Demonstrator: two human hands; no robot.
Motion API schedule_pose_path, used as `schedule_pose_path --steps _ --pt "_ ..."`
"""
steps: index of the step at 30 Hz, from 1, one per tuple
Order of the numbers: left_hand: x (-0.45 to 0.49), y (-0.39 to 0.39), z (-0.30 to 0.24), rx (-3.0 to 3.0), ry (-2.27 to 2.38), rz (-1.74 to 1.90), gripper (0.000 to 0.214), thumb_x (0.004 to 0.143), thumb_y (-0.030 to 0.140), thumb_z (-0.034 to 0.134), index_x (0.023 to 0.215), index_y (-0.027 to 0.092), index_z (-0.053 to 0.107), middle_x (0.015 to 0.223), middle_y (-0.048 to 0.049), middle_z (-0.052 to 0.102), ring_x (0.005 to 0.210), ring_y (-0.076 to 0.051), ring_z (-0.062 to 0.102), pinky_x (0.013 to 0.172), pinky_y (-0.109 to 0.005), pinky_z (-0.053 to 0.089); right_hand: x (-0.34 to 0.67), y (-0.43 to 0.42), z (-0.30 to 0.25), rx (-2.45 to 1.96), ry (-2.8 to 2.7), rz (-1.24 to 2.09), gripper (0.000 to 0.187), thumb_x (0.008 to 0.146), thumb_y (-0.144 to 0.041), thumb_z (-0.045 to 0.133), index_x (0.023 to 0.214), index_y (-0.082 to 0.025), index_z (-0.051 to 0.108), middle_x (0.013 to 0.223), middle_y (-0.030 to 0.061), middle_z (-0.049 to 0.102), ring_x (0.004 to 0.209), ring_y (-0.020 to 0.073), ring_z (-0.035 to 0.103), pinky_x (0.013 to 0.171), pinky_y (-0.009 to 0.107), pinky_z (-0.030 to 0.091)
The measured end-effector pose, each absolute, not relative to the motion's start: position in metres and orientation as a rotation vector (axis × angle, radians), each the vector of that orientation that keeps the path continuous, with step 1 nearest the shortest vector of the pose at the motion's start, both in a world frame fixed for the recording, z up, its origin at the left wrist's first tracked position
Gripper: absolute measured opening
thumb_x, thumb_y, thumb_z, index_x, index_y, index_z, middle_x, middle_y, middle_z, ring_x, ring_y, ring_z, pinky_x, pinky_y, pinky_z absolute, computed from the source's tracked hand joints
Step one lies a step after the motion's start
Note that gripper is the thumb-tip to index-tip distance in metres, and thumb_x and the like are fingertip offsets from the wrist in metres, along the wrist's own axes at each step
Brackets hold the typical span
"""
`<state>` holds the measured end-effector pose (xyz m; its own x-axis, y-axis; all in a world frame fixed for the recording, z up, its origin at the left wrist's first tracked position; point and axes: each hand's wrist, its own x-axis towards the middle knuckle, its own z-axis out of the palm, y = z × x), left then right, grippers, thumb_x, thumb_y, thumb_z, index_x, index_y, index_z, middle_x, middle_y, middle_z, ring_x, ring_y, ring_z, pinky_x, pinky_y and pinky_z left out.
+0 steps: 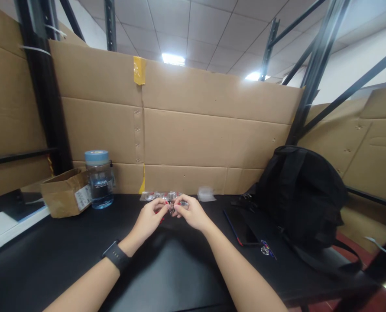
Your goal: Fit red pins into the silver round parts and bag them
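Black counter point(66, 255), near its back edge: left hand point(151, 217) and right hand point(193, 212) pinch a small shiny piece point(172, 209) between nearly closed fingertips, presumably to steady it

On the table point(56, 247), the phone point(243, 227) lies between the right hand point(192, 211) and the backpack point(303, 199).

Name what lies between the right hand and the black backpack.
In the head view, a dark phone-like device lies there, with small dark items beside the backpack.
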<state>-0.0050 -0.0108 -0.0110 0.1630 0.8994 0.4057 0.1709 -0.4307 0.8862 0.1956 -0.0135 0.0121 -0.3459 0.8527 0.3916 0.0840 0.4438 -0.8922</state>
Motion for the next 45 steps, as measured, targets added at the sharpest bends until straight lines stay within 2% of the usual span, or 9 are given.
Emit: schedule_pose_path --steps 5,10,17,22,27,30,34,37,45 --pt "0.008 -0.015 -0.008 1.672 1.034 1.434 0.035 0.09 0.051 0.068 0.099 0.018 0.068 0.102 -0.0092 0.08 0.097 -0.027 0.077 0.086 -0.035 0.058 0.195 -0.017 0.017 -0.742 -1.611 1.174 0.05 0.081 -0.049 0.08 0.122 -0.023 0.07 0.115 0.0074 0.073 0.075 0.016 0.076 0.07 0.03 0.062" --pt "0.017 -0.01 -0.003 1.76 1.046 1.437 0.032 0.094 0.05 0.062 0.1 0.019 0.067 0.104 -0.0094 0.079 0.1 -0.026 0.075 0.091 -0.036 0.056 0.202 -0.012 0.023 -0.773 -1.63 1.095 0.063 0.065 -0.042 0.092 0.122 -0.021 0.075 0.115 0.0083 0.076 0.089 0.0217 0.075 0.085 0.04 0.063" --pt "0.015 0.002 -0.02 2.352 1.349 1.047 0.063 0.09 0.033 0.063 0.15 0.025 0.044 0.149 -0.0138 0.06 0.141 -0.034 0.05 0.114 -0.055 0.036 0.237 0.003 0.03 -0.975 -1.62 0.675 0.051 0.073 -0.036 0.085 0.12 -0.019 0.075 0.113 0.0111 0.077 0.1 0.0248 0.074 0.093 0.042 0.059" --pt "0.025 0.001 -0.025 2.282 1.329 0.916 0.075 0.086 0.034 0.068 0.154 0.025 0.038 0.129 -0.0101 0.071 0.122 -0.031 0.065 0.108 -0.048 0.04 0.254 0.011 0.026 -1.117 -1.654 0.532 0.045 0.071 -0.036 0.085 0.112 -0.019 0.077 0.104 0.0091 0.078 0.096 0.0247 0.073 0.093 0.042 0.058" --pt "0.039 -0.001 -0.026 2.242 1.379 1.001 0.074 0.086 0.034 0.071 0.153 0.024 0.041 0.13 -0.0134 0.072 0.129 -0.035 0.062 0.109 -0.051 0.037 0.255 0.019 0.021 -1.178 -1.664 0.446 0.042 0.072 -0.033 0.084 0.111 -0.019 0.077 0.098 0.007 0.079 0.093 0.0231 0.073 0.094 0.041 0.055" --pt "0.044 -0.002 -0.026 2.156 1.241 1.053 0.076 0.085 0.025 0.07 0.154 0.026 0.039 0.107 -0.0052 0.079 0.115 -0.029 0.069 0.108 -0.046 0.04 0.254 0.022 0.019 -1.176 -1.669 0.447 0.042 0.073 -0.034 0.083 0.112 -0.019 0.077 0.097 0.0069 0.078 0.092 0.0231 0.073 0.094 0.041 0.055" --pt "0.037 -0.015 -0.018 2.232 1.059 1.053 0.048 0.087 0.02 0.066 0.134 0.027 0.059 0.094 0.0002 0.078 0.098 -0.022 0.072 0.103 -0.038 0.043 0.257 0.016 0.019 -1.129 -1.654 0.505 0.045 0.074 -0.038 0.083 0.113 -0.019 0.076 0.099 0.0071 0.077 0.093 0.0225 0.072 0.093 0.041 0.056" --pt "0.025 -0.032 -0.01 2.569 0.993 0.789 0.017 0.091 0.021 0.06 0.1 0.027 0.073 0.102 -0.0021 0.076 0.102 -0.024 0.069 0.101 -0.04 0.041 0.264 0.006 0.024 -1.075 -1.764 0.713 0.05 0.073 -0.04 0.085 0.116 -0.019 0.074 0.104 0.0071 0.074 0.087 0.0199 0.072 0.086 0.037 0.058" --pt "0.004 -0.048 -0.002 2.612 1.04 0.427 0.041 0.093 0.041 0.065 0.133 0.043 0.068 0.151 -0.0071 0.058 0.145 -0.04 0.046 0.116 -0.062 0.032 0.275 -0.019 0.042 -1.093 -2.09 1.047 0.057 0.058 -0.041 0.094 0.105 -0.02 0.07 0.092 0.0038 0.075 0.073 0.0162 0.068 0.068 0.028 0.055"
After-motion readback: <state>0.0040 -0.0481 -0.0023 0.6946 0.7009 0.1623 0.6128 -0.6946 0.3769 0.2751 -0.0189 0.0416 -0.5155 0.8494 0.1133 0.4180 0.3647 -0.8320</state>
